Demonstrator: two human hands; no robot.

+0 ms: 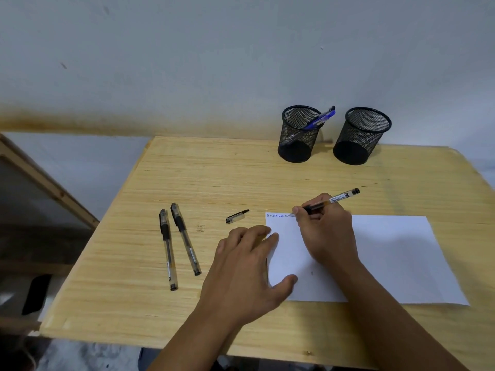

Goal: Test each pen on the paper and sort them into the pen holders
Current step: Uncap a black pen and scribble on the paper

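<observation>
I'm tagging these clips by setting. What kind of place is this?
Probably a plain home or office desk corner. A light wooden table stands against a bare painted wall, with two black mesh pen holders at the back and a sheet of paper being written on.

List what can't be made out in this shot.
- Head view: the scribbles at the paper's top edge are too small to read.
- The pen tip is hidden by the right hand.
- How many pens stand in the left holder: mesh and overlap obscure them.
</observation>
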